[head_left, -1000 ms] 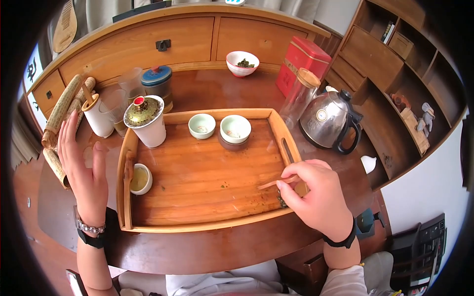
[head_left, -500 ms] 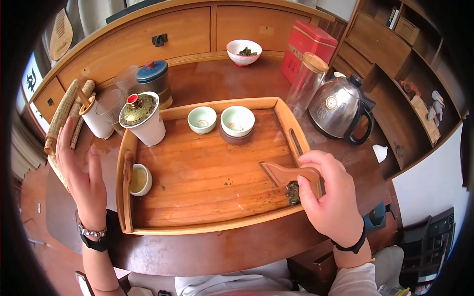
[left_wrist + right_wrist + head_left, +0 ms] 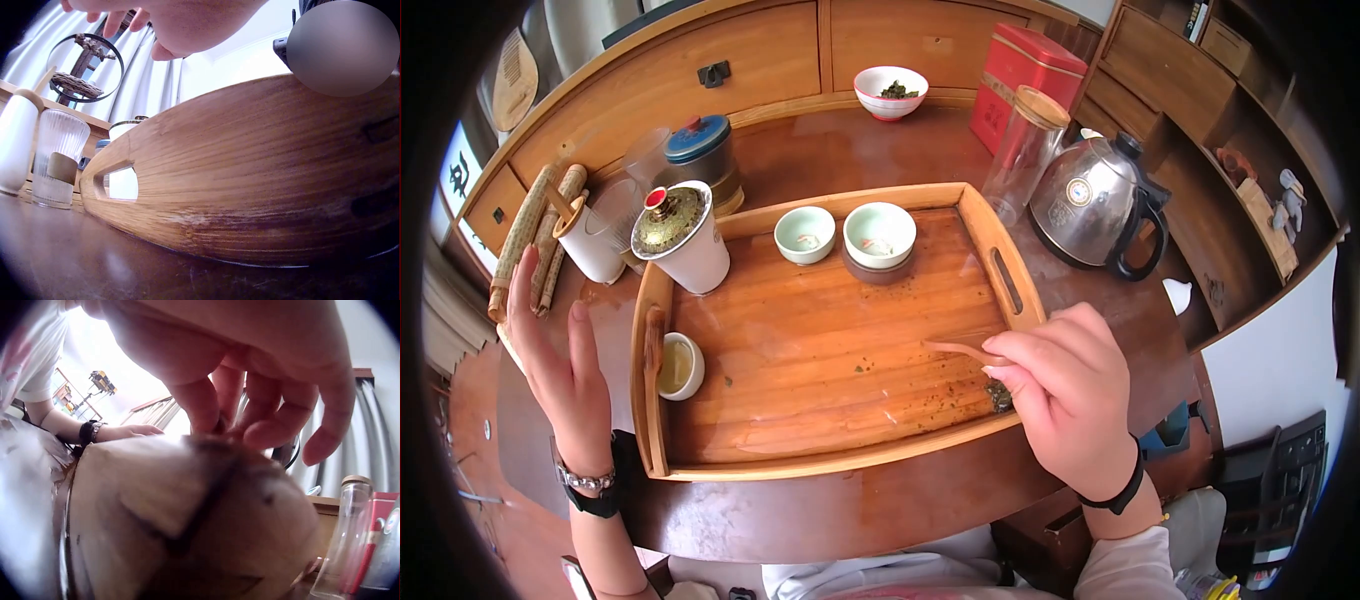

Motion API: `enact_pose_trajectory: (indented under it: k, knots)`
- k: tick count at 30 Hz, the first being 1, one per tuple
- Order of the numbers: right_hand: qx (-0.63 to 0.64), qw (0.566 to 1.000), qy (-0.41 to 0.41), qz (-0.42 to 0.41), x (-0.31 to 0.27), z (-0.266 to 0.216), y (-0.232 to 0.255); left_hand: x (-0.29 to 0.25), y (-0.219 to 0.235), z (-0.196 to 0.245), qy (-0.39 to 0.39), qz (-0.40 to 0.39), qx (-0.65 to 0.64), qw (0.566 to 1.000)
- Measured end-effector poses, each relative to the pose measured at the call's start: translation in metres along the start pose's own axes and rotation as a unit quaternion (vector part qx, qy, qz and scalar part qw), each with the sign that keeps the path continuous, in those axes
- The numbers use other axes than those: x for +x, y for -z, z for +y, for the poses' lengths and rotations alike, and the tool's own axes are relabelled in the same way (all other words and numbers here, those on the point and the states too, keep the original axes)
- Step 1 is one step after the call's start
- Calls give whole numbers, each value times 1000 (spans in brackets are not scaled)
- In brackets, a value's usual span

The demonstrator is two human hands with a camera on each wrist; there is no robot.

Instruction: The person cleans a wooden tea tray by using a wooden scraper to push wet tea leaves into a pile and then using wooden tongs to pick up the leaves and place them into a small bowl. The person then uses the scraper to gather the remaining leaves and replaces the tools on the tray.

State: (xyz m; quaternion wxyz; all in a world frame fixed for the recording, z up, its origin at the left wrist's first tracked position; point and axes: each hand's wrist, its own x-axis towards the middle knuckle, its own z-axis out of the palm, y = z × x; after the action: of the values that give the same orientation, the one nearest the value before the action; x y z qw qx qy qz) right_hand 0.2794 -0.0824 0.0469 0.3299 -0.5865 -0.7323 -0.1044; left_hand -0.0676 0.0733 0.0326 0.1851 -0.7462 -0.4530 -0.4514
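Note:
My right hand [image 3: 1070, 395] pinches a small wooden scraper [image 3: 960, 349] between thumb and fingers, over the right side of the wooden tray [image 3: 800, 466]. Just under the fingers, a dark clump of wet tea leaves [image 3: 998, 396] lies in the tray's front right corner, with crumbs scattered around it. In the right wrist view the tray wall covers the scraper. My left hand [image 3: 558, 365] is raised beside the tray's left end, fingers extended and holding nothing. Nearest it inside the tray stands a small cup of tea [image 3: 684, 368].
Two pale green cups [image 3: 805, 236] and a lidded white cup [image 3: 690, 255] stand along the tray's back. Beyond its right end are a steel kettle [image 3: 1080, 210], a corked glass jar [image 3: 1020, 160] and a red tin [image 3: 1030, 75]. A bowl of leaves [image 3: 891, 93] sits behind.
My right hand, still gripping the scraper, has shifted right; the scraper turned broad face up, then edge-on again. My left hand stays raised. The head view has shifted slightly.

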Motion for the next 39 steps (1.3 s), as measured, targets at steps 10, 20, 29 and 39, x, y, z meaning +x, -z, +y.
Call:
enact_pose_trajectory:
  k: [10, 20, 29, 39]
  knots:
    - [84, 994, -65, -4, -2, -3, -6, 2, 1, 2, 6, 31, -35, 999]
    - [23, 998, -56, -3, -4, -2, -8, 5, 7, 4, -16, 33, 5, 999]
    - [22, 994, -105, -8, -4, -6, -7, 5, 13, 6, -43, 19, 62, 997]
    - [30, 997, -70, -31, -7, -3, -5, 4, 12, 6, -32, 48, 81, 995]
